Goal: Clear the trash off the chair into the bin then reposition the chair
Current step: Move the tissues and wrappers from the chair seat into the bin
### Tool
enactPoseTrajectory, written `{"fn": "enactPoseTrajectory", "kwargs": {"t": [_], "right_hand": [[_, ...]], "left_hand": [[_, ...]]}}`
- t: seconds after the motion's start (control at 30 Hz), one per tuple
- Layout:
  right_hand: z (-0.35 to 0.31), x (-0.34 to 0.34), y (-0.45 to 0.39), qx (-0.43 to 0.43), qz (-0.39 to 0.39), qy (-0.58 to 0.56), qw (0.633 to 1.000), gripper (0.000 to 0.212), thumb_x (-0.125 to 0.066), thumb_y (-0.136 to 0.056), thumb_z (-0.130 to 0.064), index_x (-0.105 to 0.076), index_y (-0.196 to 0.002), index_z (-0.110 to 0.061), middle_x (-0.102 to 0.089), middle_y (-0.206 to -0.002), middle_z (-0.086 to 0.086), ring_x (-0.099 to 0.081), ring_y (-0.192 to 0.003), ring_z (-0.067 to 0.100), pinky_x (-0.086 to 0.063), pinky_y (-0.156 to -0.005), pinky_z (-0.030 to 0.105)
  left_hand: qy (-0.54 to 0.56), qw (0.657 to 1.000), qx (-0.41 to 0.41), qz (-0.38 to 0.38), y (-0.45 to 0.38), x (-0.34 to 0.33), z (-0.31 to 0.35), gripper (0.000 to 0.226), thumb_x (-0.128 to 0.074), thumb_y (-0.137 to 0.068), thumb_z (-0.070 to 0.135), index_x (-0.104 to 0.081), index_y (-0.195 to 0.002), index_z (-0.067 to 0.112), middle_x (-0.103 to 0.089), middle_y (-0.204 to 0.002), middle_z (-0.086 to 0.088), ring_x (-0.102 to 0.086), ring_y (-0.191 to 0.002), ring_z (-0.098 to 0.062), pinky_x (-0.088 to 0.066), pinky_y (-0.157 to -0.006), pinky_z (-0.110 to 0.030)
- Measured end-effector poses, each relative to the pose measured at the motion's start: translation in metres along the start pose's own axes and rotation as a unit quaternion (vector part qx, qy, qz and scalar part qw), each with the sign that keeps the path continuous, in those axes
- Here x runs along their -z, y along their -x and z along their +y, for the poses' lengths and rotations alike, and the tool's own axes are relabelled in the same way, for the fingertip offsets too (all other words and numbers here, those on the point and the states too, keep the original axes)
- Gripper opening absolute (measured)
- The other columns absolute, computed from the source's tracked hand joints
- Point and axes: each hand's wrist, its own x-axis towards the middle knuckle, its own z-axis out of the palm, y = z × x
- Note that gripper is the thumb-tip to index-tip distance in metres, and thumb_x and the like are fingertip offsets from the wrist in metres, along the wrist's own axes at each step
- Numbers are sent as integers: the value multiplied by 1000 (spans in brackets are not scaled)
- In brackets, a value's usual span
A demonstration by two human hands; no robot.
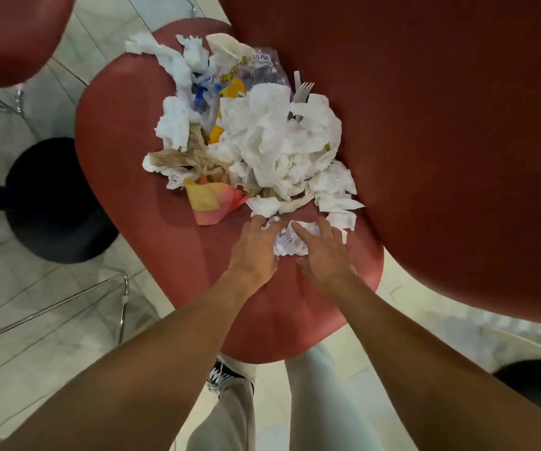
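Chair (171, 242): red seat carrying everything, its near edge toward the person.
Trash (262, 138): napkins, wrappers, plastic fork, heaped mid-seat toward the back edge.
Left hand (256, 252): fingers curled, seemingly pinching a napkin scrap at the heap's near edge.
Right hand (324, 255): fingers spread over crumpled paper (290, 244), gathering.
Bin: not visible.

The chair seat (132, 164) looks like smooth, faintly glossy red plastic. On it lie crumpled white paper napkins (282, 148), creased brown paper (181, 159), a clear, shiny plastic bag (256, 70) and a white plastic fork (303, 91). The chair legs (67, 297) are polished metal; the floor tiles (51, 336) gleam.
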Motion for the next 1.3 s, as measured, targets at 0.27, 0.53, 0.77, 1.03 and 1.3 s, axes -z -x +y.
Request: {"fn": "enactPoseTrajectory", "kwargs": {"t": [0.27,0.53,0.77,1.03,1.3], "right_hand": [[15,-3,-10,30,28,24,999,39,-45,-94,-5,-56,-129,-18,-35,-144,7,-34,-128,29,-41,-100,39],[6,-8,6,8,64,-61,996,27,-44,-88,-1,-67,-102,-7,-59,-105,10,-58,-96,30,-37,-71,30],[-29,3,44,21,150,-150,977,23,-50,-86,-2,-71,-97,-3,-65,-94,13,-60,-84,27,-49,-76,34],[-88,21,90,44,133,-189,972,25,-54,-87,-3,-72,-104,-8,-71,-98,12,-66,-90,27,-52,-88,38],[-172,0,137,120,134,-142,973,23,-55,-84,2,-73,-97,-6,-68,-90,12,-62,-83,28,-48,-76,33]], "left_hand": [[27,999,-8,17,0,-10,-9,56,-53,-85,-3,-51,-136,20,-47,-118,-14,-57,-99,-32,-50,-87,-40],[76,994,25,69,22,-3,-17,44,-53,-87,-2,-64,-123,23,-53,-116,-11,-61,-97,-28,-48,-90,-30],[155,978,65,127,62,16,-31,41,-61,-82,-2,-69,-115,21,-61,-112,-10,-60,-104,-22,-38,-91,-16],[189,953,114,210,131,54,-63,34,-63,-82,3,-72,-110,21,-64,-95,-13,-61,-89,-26,-44,-84,-25],[352,870,196,285,225,79,-123,28,-63,-85,4,-72,-105,21,-71,-101,1,-67,-85,-11,-57,-83,-31]]}}
